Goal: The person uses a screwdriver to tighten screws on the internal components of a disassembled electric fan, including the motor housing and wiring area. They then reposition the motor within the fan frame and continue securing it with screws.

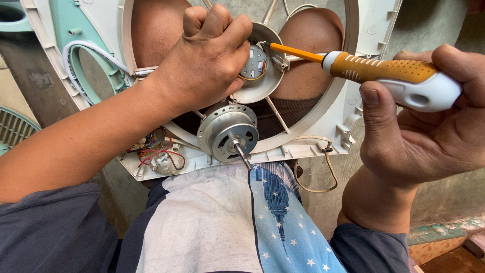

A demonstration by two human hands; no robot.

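Grey concrete fills the background, and a white plastic fan frame (333, 121) rests on the person's lap, across the middle of the picture, with no worktop under it. At upper left lies a pale green housing (60, 30) with a white cable (86, 48) looped over it.

At the right of the frame the right hand (419, 131) has its grip closed around the orange and white handle of a screwdriver (394, 73). Its orange shaft runs to the left, and the tip meets a small bracket on the round white hub (262, 76) at the centre of the frame's spokes. At top centre the left hand (207, 60) is curled into a closed grip over the hub's left edge, pinching thin wires there; exactly what the fingers hold is hidden.

Just below the hub sits the silver motor (227, 131), its shaft pointing down toward the shirt. It looks already out of its seat, lying loose against the frame. At lower left a tangle of red and dark wires (156, 151) is exposed, so the cover there seems to be off. A tan cord (323, 172) hangs from the frame's lower right edge. Judging by this, the disassembly is well along, with the wiring at the hub not yet dealt with.
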